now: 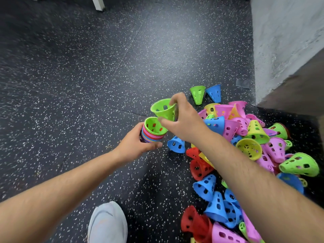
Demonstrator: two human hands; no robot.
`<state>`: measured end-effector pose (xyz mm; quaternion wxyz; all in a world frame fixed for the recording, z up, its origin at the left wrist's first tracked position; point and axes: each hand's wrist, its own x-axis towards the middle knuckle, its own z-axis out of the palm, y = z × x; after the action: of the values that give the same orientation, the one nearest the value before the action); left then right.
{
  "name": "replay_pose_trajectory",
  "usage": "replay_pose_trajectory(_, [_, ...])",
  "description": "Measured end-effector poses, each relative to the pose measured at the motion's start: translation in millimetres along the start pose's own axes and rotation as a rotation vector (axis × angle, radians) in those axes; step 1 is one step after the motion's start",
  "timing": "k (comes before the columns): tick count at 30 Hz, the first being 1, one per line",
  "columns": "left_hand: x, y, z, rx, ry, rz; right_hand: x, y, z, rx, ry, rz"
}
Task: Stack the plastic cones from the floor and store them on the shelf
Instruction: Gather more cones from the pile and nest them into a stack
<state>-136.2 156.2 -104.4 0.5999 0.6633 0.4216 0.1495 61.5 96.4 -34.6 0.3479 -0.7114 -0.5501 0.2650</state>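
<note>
1. Pale grey sports shoe (107,223): nearest item, planted on the floor at the person's feet.
2. Black rubber floor with white speckles (87,76): runs under everything listed.
3. Heap of perforated plastic cones (252,137) in red, blue, pink, yellow and green. It lies on the floor to the right, tumbled on their sides and mouths. It runs from beside the shoe back toward the wall corner.
4. Single blue perforated cone (176,144): on its side on the floor, just left of the heap, below the right wrist.
5. Left hand (135,142): fingers and thumb wrapped round item 6, held clear of the floor.
6. Stack of nested multicoloured cones (152,132): wide mouths upward, with a green cone innermost on top.
7. Right hand (182,120): thumb and fingertips pinch item 8 by its rim and side.
8. Bright green perforated cone (163,109): mouth up, narrow end down, just above the stack's open mouth. Whether the two touch cannot be told.
9. Green cone (198,94) and blue cone (214,92): side by side beyond the heap, mouths upward.
10. Grey tape patch (242,83): flat on the floor near the wall.
11. Rough white wall (284,41): on the right, with a corner.
12. White furniture leg (98,3): farthest, at the top edge.
</note>
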Motion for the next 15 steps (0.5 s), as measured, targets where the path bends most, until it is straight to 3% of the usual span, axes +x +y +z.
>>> replay_pose_trajectory(4, [-31.9, -2.3, 5.9, 0.004, 0.026, 0.004, -23.1, -7.0, 15.0, 0.100, 0.094, 0.004])
replay_pose_trajectory(12, [-59.5, -14.8, 14.6, -0.008, 0.029, 0.011, -83.6, -2.8, 36.0, -0.062, -0.169, -0.049])
replay_pose_trajectory(15, [-59.1, -20.8, 20.1, 0.013, -0.005, -0.020, -90.5, 7.0, 37.9, -0.073, -0.283, 0.057])
